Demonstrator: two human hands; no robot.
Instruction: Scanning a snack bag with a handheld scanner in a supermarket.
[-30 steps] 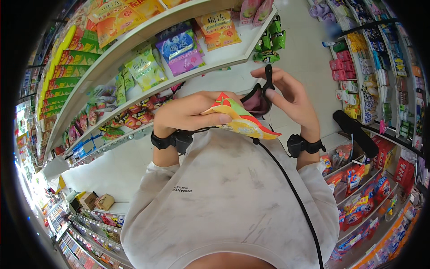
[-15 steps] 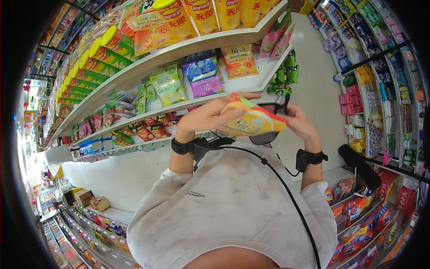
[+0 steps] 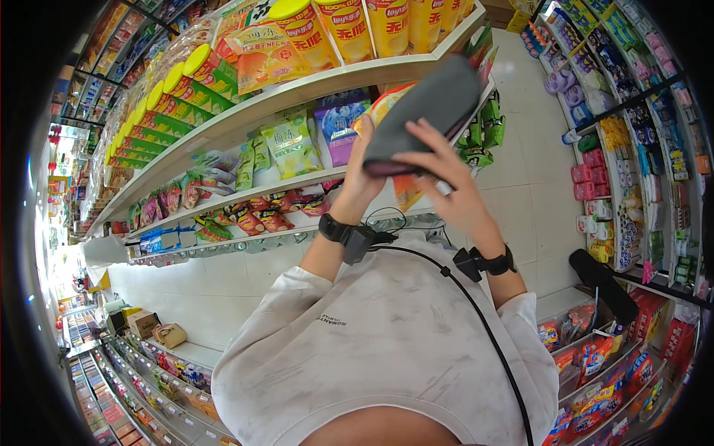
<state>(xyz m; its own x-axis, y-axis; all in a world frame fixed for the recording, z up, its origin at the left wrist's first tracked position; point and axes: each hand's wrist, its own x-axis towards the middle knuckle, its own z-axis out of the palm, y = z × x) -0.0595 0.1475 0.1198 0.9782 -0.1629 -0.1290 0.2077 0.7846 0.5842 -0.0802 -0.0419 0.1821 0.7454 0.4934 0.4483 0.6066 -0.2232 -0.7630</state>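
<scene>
In front of my chest, my left hand (image 3: 361,175) is closed around a yellow, orange and red snack bag (image 3: 385,102). A long dark grey case with rounded ends (image 3: 428,108), like a glasses case, is tilted across the bag and hides most of it. The case's lower end is against my left hand. My right hand (image 3: 450,178) touches the near side of the case with its fingers apart, somewhat blurred. An orange lower part of the bag shows beneath the case. The sunglasses are out of sight.
Ahead, a white shelf (image 3: 327,82) holds yellow chip canisters (image 3: 346,33). On the tier below are a green snack bag (image 3: 294,149) and a purple bag (image 3: 341,137). Small green packs (image 3: 480,134) hang at its end. Stocked shelves stand right; a black cable (image 3: 487,327) crosses my shirt.
The dark grey case has come up over the snack bag. The sunglasses that were at my right hand no longer show. My right hand has moved left and inward.
</scene>
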